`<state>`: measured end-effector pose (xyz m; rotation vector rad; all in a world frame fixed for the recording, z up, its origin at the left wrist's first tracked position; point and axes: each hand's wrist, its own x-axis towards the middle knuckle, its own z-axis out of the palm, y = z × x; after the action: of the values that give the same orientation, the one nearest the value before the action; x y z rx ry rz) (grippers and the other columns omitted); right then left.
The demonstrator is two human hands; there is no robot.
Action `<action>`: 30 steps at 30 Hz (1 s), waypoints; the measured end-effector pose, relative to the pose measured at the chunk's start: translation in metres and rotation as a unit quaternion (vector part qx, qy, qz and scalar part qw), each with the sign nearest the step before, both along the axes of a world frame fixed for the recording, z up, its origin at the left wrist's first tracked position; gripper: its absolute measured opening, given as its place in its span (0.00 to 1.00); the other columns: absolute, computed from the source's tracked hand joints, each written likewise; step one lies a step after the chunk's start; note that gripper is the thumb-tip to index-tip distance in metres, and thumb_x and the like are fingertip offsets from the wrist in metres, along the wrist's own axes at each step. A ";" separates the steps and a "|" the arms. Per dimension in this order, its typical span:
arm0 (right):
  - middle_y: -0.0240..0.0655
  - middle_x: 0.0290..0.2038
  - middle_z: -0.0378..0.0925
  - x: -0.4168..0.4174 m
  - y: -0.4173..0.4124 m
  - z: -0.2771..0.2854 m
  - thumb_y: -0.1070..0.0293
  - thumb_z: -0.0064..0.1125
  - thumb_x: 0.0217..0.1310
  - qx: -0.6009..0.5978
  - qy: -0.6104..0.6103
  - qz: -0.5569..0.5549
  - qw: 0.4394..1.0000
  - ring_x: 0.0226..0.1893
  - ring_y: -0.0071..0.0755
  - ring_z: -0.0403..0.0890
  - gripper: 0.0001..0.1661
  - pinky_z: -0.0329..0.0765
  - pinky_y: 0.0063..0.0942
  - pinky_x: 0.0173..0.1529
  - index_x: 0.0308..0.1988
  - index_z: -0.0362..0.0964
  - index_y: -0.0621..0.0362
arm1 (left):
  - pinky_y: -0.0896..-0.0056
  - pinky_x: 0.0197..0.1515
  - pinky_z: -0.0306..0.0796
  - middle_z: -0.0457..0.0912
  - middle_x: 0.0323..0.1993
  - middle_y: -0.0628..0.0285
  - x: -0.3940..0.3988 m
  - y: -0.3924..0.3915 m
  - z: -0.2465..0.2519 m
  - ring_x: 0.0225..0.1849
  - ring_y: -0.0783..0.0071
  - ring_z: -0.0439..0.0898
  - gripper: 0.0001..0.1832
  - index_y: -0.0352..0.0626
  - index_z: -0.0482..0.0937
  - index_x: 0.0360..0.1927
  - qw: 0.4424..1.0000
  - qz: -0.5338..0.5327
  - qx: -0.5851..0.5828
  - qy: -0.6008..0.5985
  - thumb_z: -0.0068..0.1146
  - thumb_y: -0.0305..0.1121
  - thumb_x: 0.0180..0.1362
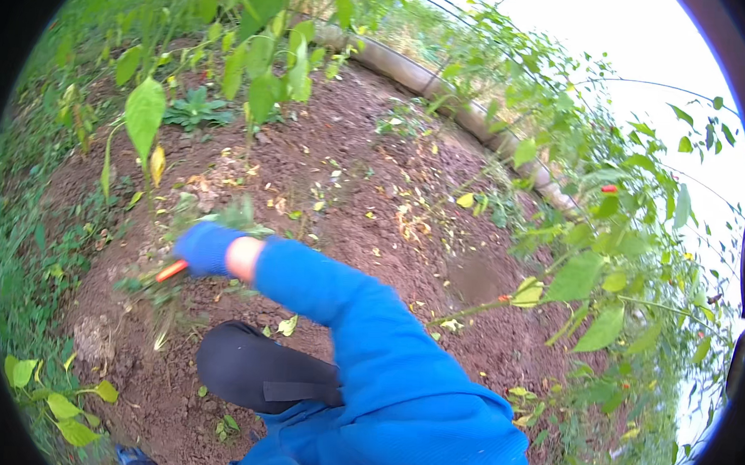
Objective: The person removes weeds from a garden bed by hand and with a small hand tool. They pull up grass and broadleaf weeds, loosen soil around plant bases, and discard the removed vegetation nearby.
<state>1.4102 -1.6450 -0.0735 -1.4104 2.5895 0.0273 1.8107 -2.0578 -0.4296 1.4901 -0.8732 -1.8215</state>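
Observation:
My right hand (204,250), in a blue knit glove, reaches across to the left, low over the soil. It is closed around an orange handle (172,271) whose end sticks out below the glove; the rest of that tool is hidden. Blurred green weeds (158,288) hang beside and below the glove, and more leafy weeds (239,217) show just above it. Whether the fingers also grip these weeds is too blurred to tell. Pale roots or stems (161,338) trail beneath. My left hand is out of view.
My bent knee (261,365) is close below the hand. Pepper plants with hanging leaves (145,116) stand ahead; a leaning pepper branch (481,309) crosses on the right. Brown soil (350,169) carries fallen leaves. A low pale border (453,99) curves behind, and a rosette weed (197,109) grows upper left.

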 end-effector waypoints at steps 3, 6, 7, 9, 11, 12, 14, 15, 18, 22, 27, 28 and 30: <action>0.42 0.39 0.80 -0.003 0.142 0.037 0.50 0.56 0.52 0.030 -0.054 -0.179 0.982 0.40 0.48 0.81 0.21 0.76 0.40 0.45 0.46 0.76 0.44 | 0.58 0.67 0.55 0.58 0.68 0.57 0.013 -0.031 -0.007 0.68 0.61 0.58 0.26 0.38 0.62 0.63 0.987 -0.068 -0.079 0.122 0.43 0.39 0.63; 0.44 0.45 0.79 -0.015 0.364 0.104 0.40 0.52 0.55 0.113 0.045 -0.437 0.891 0.44 0.47 0.80 0.28 0.75 0.39 0.49 0.47 0.77 0.47 | 0.60 0.67 0.57 0.63 0.63 0.55 -0.003 -0.022 -0.006 0.64 0.63 0.62 0.24 0.36 0.65 0.61 0.984 -0.096 -0.143 0.046 0.42 0.36 0.63; 0.45 0.45 0.79 -0.009 0.453 0.151 0.38 0.51 0.56 0.177 0.132 -0.535 0.816 0.44 0.47 0.80 0.31 0.75 0.39 0.50 0.46 0.78 0.50 | 0.60 0.67 0.57 0.64 0.62 0.54 -0.019 0.011 -0.017 0.63 0.63 0.63 0.24 0.36 0.65 0.60 0.995 -0.044 -0.053 0.078 0.43 0.36 0.63; 0.46 0.45 0.78 0.019 0.511 0.199 0.42 0.50 0.58 0.256 0.246 -0.616 0.703 0.45 0.48 0.80 0.29 0.75 0.41 0.51 0.46 0.77 0.52 | 0.60 0.65 0.59 0.66 0.60 0.54 -0.031 0.030 -0.017 0.61 0.63 0.65 0.23 0.36 0.67 0.58 0.999 0.006 -0.003 0.047 0.45 0.37 0.62; 0.46 0.44 0.78 0.018 0.471 0.185 0.44 0.49 0.59 0.219 0.263 -0.545 0.766 0.44 0.49 0.80 0.27 0.74 0.41 0.50 0.49 0.75 0.50 | 0.60 0.63 0.61 0.68 0.58 0.53 -0.023 0.012 -0.003 0.59 0.63 0.66 0.23 0.36 0.69 0.56 0.999 0.039 -0.007 0.031 0.48 0.38 0.61; 0.45 0.45 0.78 0.010 0.448 0.171 0.38 0.47 0.58 0.154 0.242 -0.539 0.792 0.45 0.50 0.79 0.32 0.74 0.42 0.50 0.51 0.73 0.49 | 0.60 0.62 0.62 0.69 0.57 0.53 -0.024 0.011 -0.005 0.58 0.62 0.67 0.22 0.36 0.70 0.55 0.998 0.052 0.000 0.031 0.49 0.38 0.60; 0.50 0.48 0.76 -0.003 0.354 0.109 0.24 0.43 0.51 -0.005 0.104 -0.499 0.860 0.48 0.53 0.77 0.45 0.71 0.44 0.54 0.46 0.76 0.56 | 0.60 0.61 0.64 0.71 0.54 0.53 -0.006 -0.009 -0.003 0.57 0.62 0.69 0.22 0.36 0.72 0.53 0.997 0.076 -0.010 0.025 0.52 0.39 0.59; 0.49 0.44 0.77 -0.013 0.314 0.076 0.35 0.44 0.57 0.020 0.113 -0.444 0.889 0.45 0.51 0.78 0.35 0.73 0.43 0.50 0.43 0.76 0.57 | 0.61 0.59 0.66 0.72 0.55 0.53 -0.008 -0.031 0.003 0.56 0.61 0.70 0.22 0.37 0.71 0.55 0.999 0.041 -0.017 0.017 0.51 0.37 0.60; 0.43 0.33 0.78 -0.004 0.171 -0.005 0.63 0.50 0.59 -0.016 0.161 -0.135 0.978 0.35 0.48 0.80 0.11 0.76 0.43 0.37 0.40 0.72 0.55 | 0.62 0.54 0.68 0.73 0.53 0.56 0.011 -0.049 0.004 0.52 0.62 0.72 0.20 0.42 0.70 0.55 0.997 0.046 -0.033 0.045 0.50 0.36 0.60; 0.43 0.33 0.75 0.047 0.100 -0.011 0.66 0.56 0.53 -0.065 0.098 -0.058 0.991 0.35 0.49 0.78 0.23 0.75 0.45 0.37 0.51 0.67 0.52 | 0.63 0.47 0.69 0.74 0.50 0.62 -0.027 0.019 0.045 0.46 0.66 0.73 0.17 0.51 0.70 0.52 0.985 0.137 -0.019 0.103 0.50 0.38 0.60; 0.42 0.38 0.78 0.085 -0.044 0.022 0.62 0.61 0.51 -0.018 0.020 -0.003 1.000 0.39 0.48 0.80 0.24 0.76 0.42 0.42 0.50 0.69 0.49 | 0.65 0.40 0.69 0.76 0.45 0.69 -0.030 0.027 0.121 0.39 0.70 0.75 0.14 0.62 0.70 0.49 0.967 0.200 -0.024 0.156 0.50 0.41 0.59; 0.41 0.37 0.79 0.097 -0.068 0.026 0.60 0.59 0.52 0.050 0.002 0.009 0.999 0.38 0.48 0.80 0.18 0.76 0.43 0.43 0.45 0.71 0.50 | 0.65 0.38 0.70 0.77 0.44 0.71 -0.030 0.033 0.124 0.37 0.70 0.76 0.13 0.65 0.70 0.49 0.968 0.195 -0.019 0.157 0.50 0.42 0.59; 0.43 0.36 0.80 0.113 -0.104 0.008 0.60 0.53 0.56 0.095 -0.019 0.054 0.994 0.39 0.49 0.81 0.13 0.76 0.44 0.42 0.41 0.71 0.52 | 0.66 0.37 0.70 0.77 0.43 0.72 -0.038 0.037 0.136 0.36 0.71 0.76 0.13 0.65 0.70 0.48 0.969 0.180 -0.015 0.168 0.51 0.42 0.60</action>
<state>1.5230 -1.7486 -0.0659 -1.4636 2.4057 0.2523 1.7726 -2.0207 -0.2931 1.1812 -0.4295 -1.7066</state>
